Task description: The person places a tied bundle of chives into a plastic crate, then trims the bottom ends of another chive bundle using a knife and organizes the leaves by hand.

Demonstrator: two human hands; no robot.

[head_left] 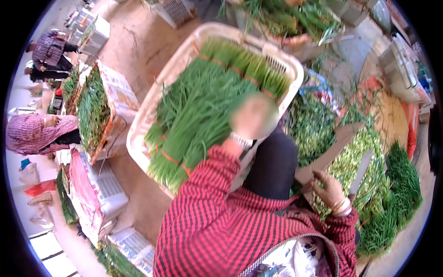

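My left hand (253,115) reaches over the near right side of a whitish plastic basket (140,122). A blurred patch covers its fingers, so what it touches is hidden. Bundles of green chives (198,101), tied with orange bands, fill the basket. Gloved and pale, my right hand (328,189) has its fingers apart and somewhat bent, with nothing visible in them. It is above a brown board-like edge (330,147) beside a pile of pale cut stalks (344,166). Close to my right wrist, a knife (361,171) slants over the stalks.
Loose greens (311,124) lie right of my knee, and dark green bundles (392,207) lie far right. A crate of greens (295,21) stands ahead. To the left are white crates (117,90) and a person in a checked top (39,131); more people are further back.
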